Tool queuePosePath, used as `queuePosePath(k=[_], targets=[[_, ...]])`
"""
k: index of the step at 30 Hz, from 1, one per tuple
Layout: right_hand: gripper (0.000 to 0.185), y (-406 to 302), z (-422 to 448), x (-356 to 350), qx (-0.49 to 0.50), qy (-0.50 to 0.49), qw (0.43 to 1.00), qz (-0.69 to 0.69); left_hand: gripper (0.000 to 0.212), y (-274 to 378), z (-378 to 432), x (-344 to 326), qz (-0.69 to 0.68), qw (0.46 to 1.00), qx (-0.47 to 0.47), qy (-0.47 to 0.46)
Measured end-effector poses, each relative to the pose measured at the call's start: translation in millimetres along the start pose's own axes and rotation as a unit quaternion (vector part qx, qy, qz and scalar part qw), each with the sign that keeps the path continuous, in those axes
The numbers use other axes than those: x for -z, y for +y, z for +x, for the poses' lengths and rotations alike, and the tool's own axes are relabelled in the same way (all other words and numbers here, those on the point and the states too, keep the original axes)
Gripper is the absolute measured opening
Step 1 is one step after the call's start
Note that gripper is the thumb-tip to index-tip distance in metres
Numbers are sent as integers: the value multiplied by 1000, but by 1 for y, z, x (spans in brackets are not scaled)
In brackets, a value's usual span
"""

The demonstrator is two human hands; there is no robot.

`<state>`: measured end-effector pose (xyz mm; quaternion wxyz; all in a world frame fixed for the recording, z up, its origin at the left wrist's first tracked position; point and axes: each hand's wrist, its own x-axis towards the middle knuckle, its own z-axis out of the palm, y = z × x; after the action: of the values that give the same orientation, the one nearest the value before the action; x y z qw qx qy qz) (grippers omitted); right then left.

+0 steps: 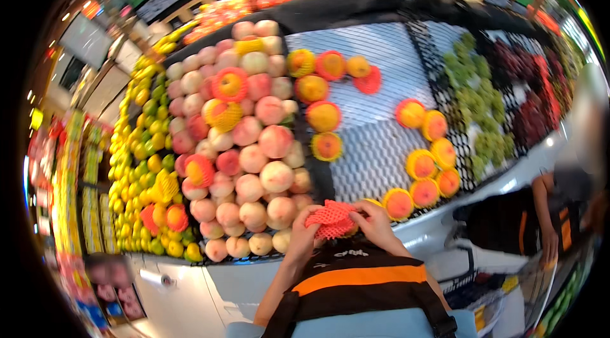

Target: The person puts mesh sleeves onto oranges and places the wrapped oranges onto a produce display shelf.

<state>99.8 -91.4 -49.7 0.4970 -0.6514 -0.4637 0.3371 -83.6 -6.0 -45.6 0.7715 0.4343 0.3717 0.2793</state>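
Observation:
My left hand (303, 231) and my right hand (377, 224) meet at the front edge of a fruit stand, gripping a red foam net sleeve (332, 219) from both sides. A bit of yellow shows under the sleeve, but I cannot tell what it belongs to. Just beyond my right hand, several orange-yellow fruits in yellow foam nets (424, 192) sit on a bin lined with pale netted padding (376, 166). More netted fruits (323, 116) line that bin's left side. Pale pink peaches (250, 188) are heaped beside my left hand.
Yellow-green citrus fruits (145, 142) fill the far left, with some netted fruits (177, 217) on them. Green grapes (479, 99) and dark grapes (529, 119) lie to the right. A person's hand (549, 245) rests at a shopping cart (500, 300) on the right.

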Motion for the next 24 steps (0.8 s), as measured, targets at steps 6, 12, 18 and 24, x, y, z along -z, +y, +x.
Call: queuePosePath(k=[6,12,18,24], targets=[[30,26,6,5,-80,-15,992,101,29,42,-10,23,-4,990,-89,108],[60,-13,12,-11,8,-73,975,208,54,31,4,-17,259,947,-147,-122],[36,34,-45,56,-12,283,924,257,55,39,18,-70,313,895,-87,-306],[31,90,-300,93,-339,711,554,-268,41,42,33,-71,390,831,-36,-396]])
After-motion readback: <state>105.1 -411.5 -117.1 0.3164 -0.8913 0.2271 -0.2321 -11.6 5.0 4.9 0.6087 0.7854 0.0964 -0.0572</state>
